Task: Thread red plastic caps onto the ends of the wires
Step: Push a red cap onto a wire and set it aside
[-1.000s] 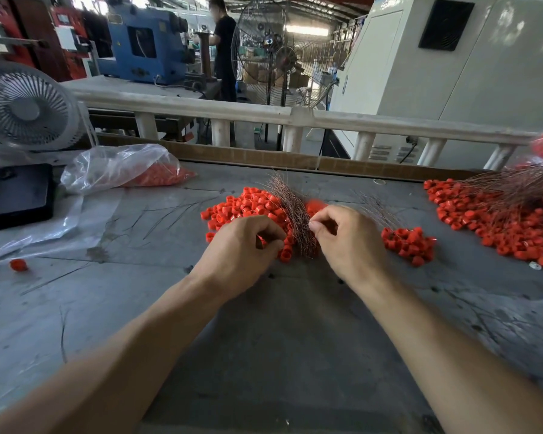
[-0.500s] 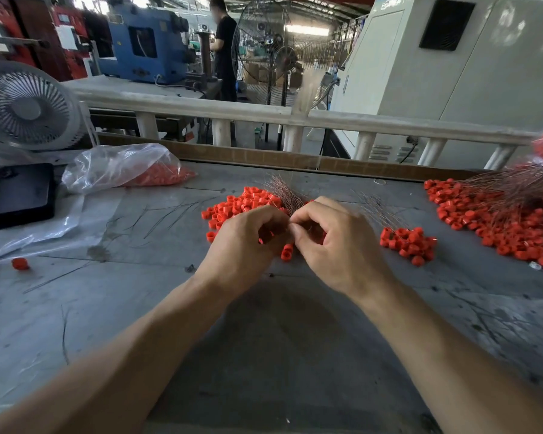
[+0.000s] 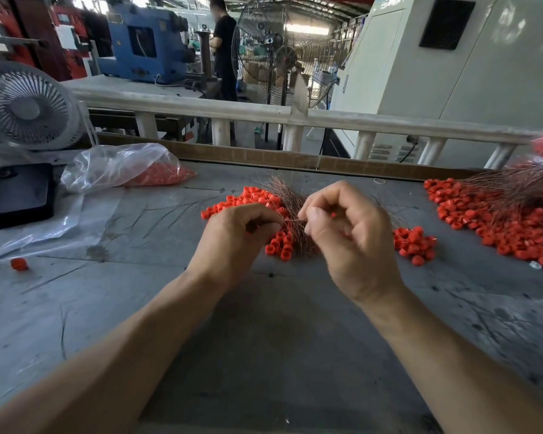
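A pile of loose red plastic caps lies on the grey table, with a bundle of thin copper wires across it. My left hand hovers over the pile's near edge, fingers curled; a sliver of red shows in its grip. My right hand is raised beside it, thumb and forefinger pinching a thin wire that runs between the two hands. A bit of red shows inside the right palm. A small heap of capped wires lies right of my right hand.
A large heap of capped wires fills the table's right side. A clear bag of red caps, a black case and a white fan stand at the left. One stray cap lies near the left edge.
Both hands rose off the pile and came together. My right hand has turned palm-left and lifted, drawing a wire out between the hands.
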Demonstrator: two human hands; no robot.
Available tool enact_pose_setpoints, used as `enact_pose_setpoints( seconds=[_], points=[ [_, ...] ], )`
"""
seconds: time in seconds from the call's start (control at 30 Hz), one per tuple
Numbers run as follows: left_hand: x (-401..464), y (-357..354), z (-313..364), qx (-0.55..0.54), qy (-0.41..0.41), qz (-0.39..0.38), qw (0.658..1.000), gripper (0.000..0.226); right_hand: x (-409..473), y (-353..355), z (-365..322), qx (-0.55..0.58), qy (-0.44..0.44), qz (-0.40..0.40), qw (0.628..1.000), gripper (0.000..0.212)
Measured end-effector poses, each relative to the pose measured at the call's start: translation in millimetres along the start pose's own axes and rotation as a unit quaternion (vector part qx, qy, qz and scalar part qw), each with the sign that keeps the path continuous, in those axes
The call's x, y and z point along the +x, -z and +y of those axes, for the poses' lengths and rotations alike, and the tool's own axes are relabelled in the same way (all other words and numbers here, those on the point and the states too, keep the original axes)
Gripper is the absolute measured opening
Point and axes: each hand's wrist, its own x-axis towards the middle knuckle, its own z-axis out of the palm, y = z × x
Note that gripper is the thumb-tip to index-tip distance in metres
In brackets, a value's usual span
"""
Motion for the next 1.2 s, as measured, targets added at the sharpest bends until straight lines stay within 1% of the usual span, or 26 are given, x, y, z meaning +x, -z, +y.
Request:
enact_pose_setpoints(
  seconds=[0.1,0.2,0.27,0.4,0.47,0.53,0.6,0.67,0.73,0.77,0.8,0.83,0.9,0.93,1.0,1.07,1.13,1.17,1.2],
  points=[
    [4,4,-1,0.003,0.017,0.025,1.0,0.012,3,7,3,0.079,-0.051,0.094,0.991,0.014],
    [6,7,-1,-0.01,0.035,0.049,0.998,0.013,7,18,13,0.1,-0.114,0.166,0.974,0.015],
    [6,9,0,-0.032,0.045,0.051,0.997,0.016,8,25,22,0.094,-0.156,0.203,0.962,0.017],
    [5,8,4,-0.033,0.062,0.042,0.997,0.021,8,28,37,0.024,-0.21,0.242,0.947,0.019],
    [5,8,5,-0.02,0.069,0.038,0.997,0.027,7,29,41,-0.016,-0.218,0.264,0.939,0.017],
    [5,8,5,-0.013,0.08,0.032,0.996,0.026,7,29,42,-0.039,-0.216,0.281,0.934,0.016],
    [5,8,5,-0.018,0.095,0.021,0.995,0.025,8,28,41,-0.032,-0.221,0.28,0.934,0.014],
    [4,9,4,-0.042,0.113,0.009,0.993,0.022,9,27,41,0.02,-0.239,0.278,0.93,0.012],
    [3,9,4,-0.075,0.131,0.0,0.988,0.015,10,27,39,0.06,-0.254,0.302,0.917,0.007],
    [3,10,3,-0.079,0.137,-0.003,0.987,0.013,11,28,37,0.031,-0.249,0.318,0.915,0.009],
    [4,10,2,-0.074,0.138,-0.005,0.988,0.011,11,30,36,-0.03,-0.229,0.327,0.916,0.016],
    [4,10,1,-0.061,0.135,-0.009,0.989,0.011,10,33,34,-0.095,-0.195,0.324,0.921,0.022],
    [3,9,1,-0.028,0.116,-0.021,0.993,0.014,10,34,23,-0.178,-0.096,0.295,0.934,0.021],
    [3,8,1,-0.009,0.104,-0.027,0.994,0.015,10,33,18,-0.195,-0.053,0.273,0.94,0.019],
    [2,6,1,0.023,0.082,-0.039,0.996,0.015,10,27,8,-0.205,0.003,0.216,0.955,0.016],
    [2,4,1,0.033,0.066,-0.049,0.996,0.016,9,17,0,-0.215,0.004,0.111,0.97,0.013],
    [1,3,3,0.03,0.051,-0.059,0.997,0.019,5,4,-3,-0.23,-0.054,-0.011,0.972,0.011],
    [1,2,4,0.022,0.041,-0.063,0.997,0.02,3,-1,-1,-0.235,-0.083,-0.055,0.967,0.01],
    [1,2,5,0.011,0.03,-0.067,0.997,0.021,0,-5,2,-0.236,-0.107,-0.083,0.962,0.009]
  ],
)
